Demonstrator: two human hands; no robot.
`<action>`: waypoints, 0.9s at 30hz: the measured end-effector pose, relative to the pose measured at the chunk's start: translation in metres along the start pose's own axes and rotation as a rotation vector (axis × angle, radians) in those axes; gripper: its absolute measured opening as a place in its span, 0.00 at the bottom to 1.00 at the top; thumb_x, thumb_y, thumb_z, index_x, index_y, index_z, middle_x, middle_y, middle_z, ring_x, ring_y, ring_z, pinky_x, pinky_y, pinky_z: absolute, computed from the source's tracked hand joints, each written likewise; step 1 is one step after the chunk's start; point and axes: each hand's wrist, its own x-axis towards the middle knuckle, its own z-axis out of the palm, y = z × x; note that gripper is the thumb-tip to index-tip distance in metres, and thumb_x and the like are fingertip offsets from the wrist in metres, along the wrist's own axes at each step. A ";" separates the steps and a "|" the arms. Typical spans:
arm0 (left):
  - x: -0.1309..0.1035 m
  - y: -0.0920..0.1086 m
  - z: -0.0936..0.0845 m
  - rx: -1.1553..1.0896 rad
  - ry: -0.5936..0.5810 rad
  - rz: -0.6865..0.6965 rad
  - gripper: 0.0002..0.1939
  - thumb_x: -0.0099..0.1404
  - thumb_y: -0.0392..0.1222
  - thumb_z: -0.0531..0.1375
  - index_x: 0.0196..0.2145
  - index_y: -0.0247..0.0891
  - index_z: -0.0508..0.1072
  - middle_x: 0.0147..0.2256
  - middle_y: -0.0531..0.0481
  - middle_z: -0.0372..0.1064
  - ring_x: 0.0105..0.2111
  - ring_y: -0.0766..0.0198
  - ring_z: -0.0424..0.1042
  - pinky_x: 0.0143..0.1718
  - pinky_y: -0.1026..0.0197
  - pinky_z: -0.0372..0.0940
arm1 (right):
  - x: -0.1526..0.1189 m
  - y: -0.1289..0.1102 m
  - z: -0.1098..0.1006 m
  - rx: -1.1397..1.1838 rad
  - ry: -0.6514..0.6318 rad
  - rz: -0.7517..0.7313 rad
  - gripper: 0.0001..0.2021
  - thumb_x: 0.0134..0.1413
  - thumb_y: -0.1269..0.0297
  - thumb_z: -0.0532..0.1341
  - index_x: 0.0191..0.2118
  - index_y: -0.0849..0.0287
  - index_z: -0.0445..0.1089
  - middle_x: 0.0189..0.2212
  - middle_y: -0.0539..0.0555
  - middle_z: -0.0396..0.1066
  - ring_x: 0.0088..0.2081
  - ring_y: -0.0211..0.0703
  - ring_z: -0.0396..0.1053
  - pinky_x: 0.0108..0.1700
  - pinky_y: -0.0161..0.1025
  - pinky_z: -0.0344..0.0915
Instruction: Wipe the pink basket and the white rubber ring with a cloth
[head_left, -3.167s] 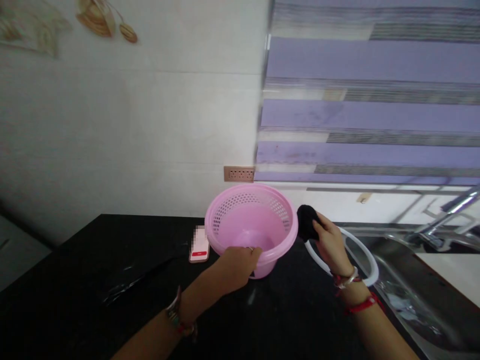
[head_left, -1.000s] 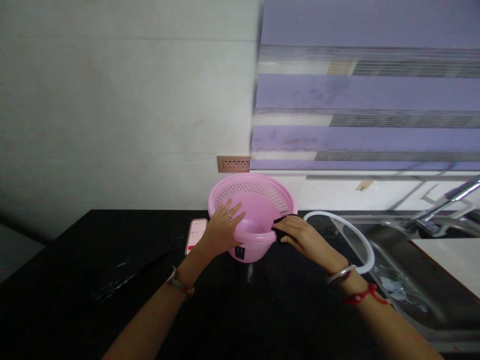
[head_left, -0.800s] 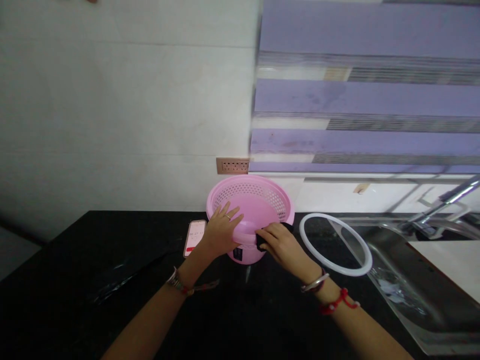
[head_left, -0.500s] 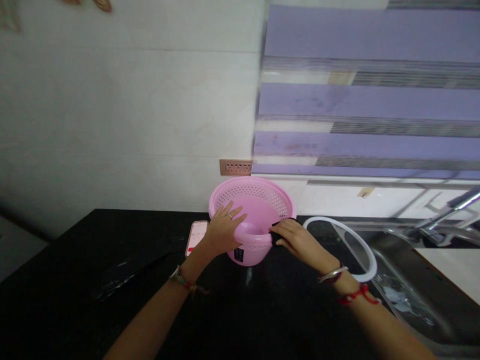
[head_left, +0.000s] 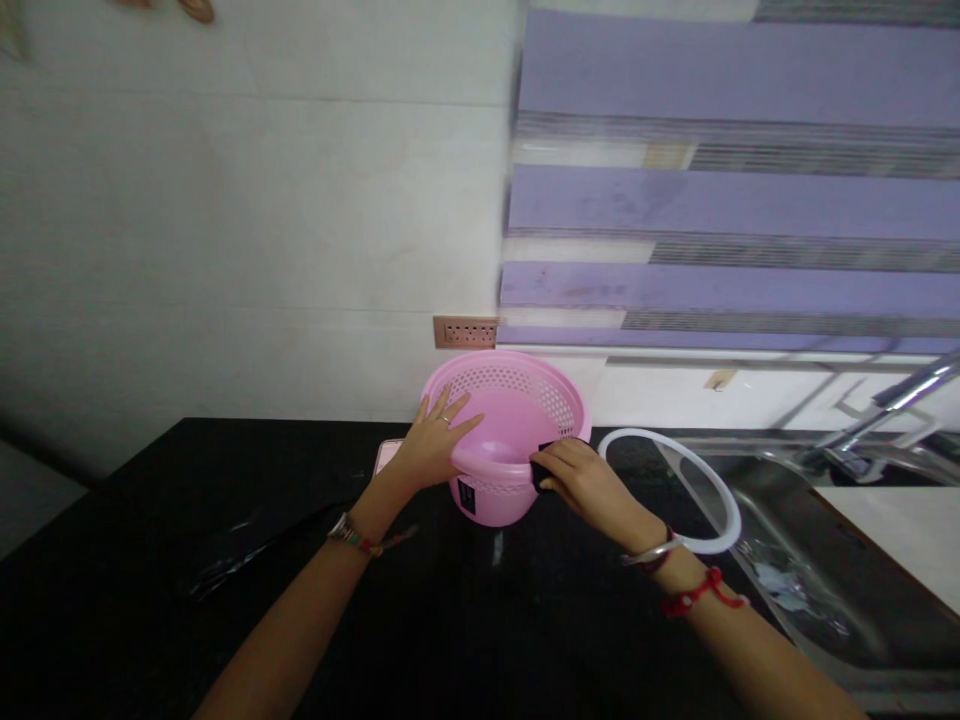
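A pink basket (head_left: pixel 495 505) with a perforated upper wall and a dark label stands on the black counter against the wall. My left hand (head_left: pixel 433 440) lies on the basket's left rim, its fingers spread over the opening. On the right side of the rim, my right hand (head_left: pixel 589 485) is closed round a black cloth-like item (head_left: pixel 541 475), which touches the rim. Part of that item is hidden under my fingers.
A phone (head_left: pixel 387 453) lies left of the basket, partly behind my left hand. To the right are a white ring (head_left: pixel 724 490) and a metal sink (head_left: pixel 862 560) with a faucet (head_left: pixel 892 400). Black plastic (head_left: pixel 240 565) lies on the left of the counter (head_left: pixel 480 640).
The view has shifted slightly. My left hand has moved a little left along the rim and covers more of the phone. The basket's label has turned slightly left.
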 end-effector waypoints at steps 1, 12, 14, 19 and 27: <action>-0.001 0.006 0.001 0.004 0.012 -0.018 0.33 0.52 0.43 0.62 0.55 0.38 0.60 0.59 0.35 0.50 0.60 0.42 0.43 0.55 0.36 0.43 | 0.000 -0.007 0.000 -0.011 0.000 0.016 0.11 0.50 0.70 0.59 0.41 0.64 0.67 0.33 0.57 0.69 0.36 0.43 0.64 0.40 0.42 0.63; 0.009 0.019 0.007 -0.211 -0.045 0.097 0.21 0.50 0.56 0.62 0.38 0.40 0.71 0.56 0.46 0.58 0.58 0.52 0.51 0.56 0.44 0.48 | -0.013 0.010 -0.011 -0.010 -0.020 0.007 0.11 0.49 0.67 0.60 0.41 0.63 0.67 0.32 0.55 0.68 0.36 0.44 0.63 0.40 0.43 0.63; 0.010 0.018 0.008 -0.232 -0.015 0.099 0.26 0.48 0.58 0.62 0.41 0.41 0.70 0.56 0.46 0.57 0.58 0.52 0.51 0.56 0.43 0.47 | -0.013 0.010 -0.009 -0.010 0.000 0.001 0.10 0.49 0.68 0.60 0.40 0.63 0.67 0.32 0.55 0.67 0.36 0.44 0.63 0.41 0.44 0.63; 0.011 0.022 0.013 -0.227 0.058 0.061 0.31 0.46 0.61 0.62 0.45 0.39 0.70 0.55 0.44 0.59 0.58 0.50 0.50 0.57 0.42 0.45 | 0.002 -0.013 0.004 -0.056 0.047 0.049 0.11 0.46 0.69 0.62 0.39 0.65 0.67 0.30 0.56 0.68 0.37 0.45 0.64 0.45 0.45 0.62; 0.013 0.018 0.011 -0.281 0.027 0.058 0.25 0.49 0.57 0.62 0.41 0.41 0.72 0.56 0.46 0.58 0.58 0.51 0.52 0.57 0.42 0.46 | -0.009 0.001 0.000 -0.077 0.046 0.009 0.12 0.49 0.69 0.60 0.42 0.62 0.66 0.36 0.55 0.69 0.42 0.45 0.66 0.53 0.53 0.56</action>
